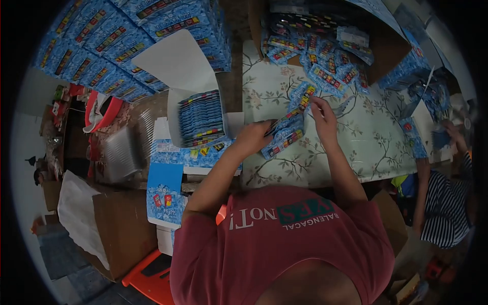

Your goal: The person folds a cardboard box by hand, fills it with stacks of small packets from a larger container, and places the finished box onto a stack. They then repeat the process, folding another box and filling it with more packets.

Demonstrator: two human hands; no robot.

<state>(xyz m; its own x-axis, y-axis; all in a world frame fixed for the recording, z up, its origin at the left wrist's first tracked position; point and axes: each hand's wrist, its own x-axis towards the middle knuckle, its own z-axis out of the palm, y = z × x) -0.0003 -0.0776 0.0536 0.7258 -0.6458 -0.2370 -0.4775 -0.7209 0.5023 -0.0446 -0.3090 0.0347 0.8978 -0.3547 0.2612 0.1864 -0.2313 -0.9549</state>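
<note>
My left hand (255, 138) is closed on a few blue printed packets (285, 141), fanned out low over the tablecloth. Up and to the right, my right hand (324, 118) has its fingertips at the far end of another blue packet (306, 93) with a yellow and red strip, which overlaps the fanned ones. Beyond the hands, a loose pile of the same packets (330, 73) spills from a large cardboard box (389, 46) lying on its side. Left of my left hand, an open carton with a raised white flap (178, 60) holds a tight row of packets (201, 116).
Blue printed boxes (109, 40) are stacked high at the back left. Clear plastic trays (122, 155) lie left of the carton. A brown cardboard box (122, 229) stands beside an orange chair (152, 279). At the right, a person in a striped shirt (445, 208) handles blue packets.
</note>
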